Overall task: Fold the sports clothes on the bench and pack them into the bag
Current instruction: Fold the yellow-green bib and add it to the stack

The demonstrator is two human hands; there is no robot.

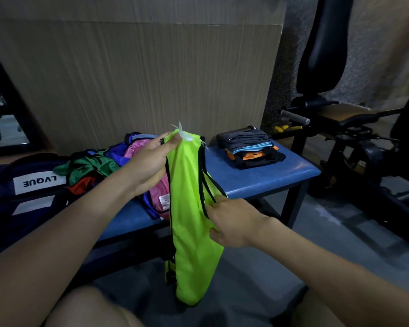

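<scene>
A neon yellow-green vest (187, 220) with black trim hangs in front of the blue bench (257, 178). My left hand (149, 164) pinches its top end, where a white tag sticks up. My right hand (232, 223) grips its right edge by the black-trimmed armhole, lower down. A loose heap of unfolded clothes (104, 166), green, blue, pink and red, lies on the bench's left part. A folded stack (250, 149) of grey, light blue, orange and black pieces sits at the bench's right end. The dark blue bag (21, 190) with a white "LVQUE" label lies at the far left.
A wood-panelled wall stands behind the bench. Black gym equipment (340, 109) with a padded seat and a grip bar fills the right side. Grey floor (316, 232) shows under and in front of the bench. My bare knees appear at the bottom edge.
</scene>
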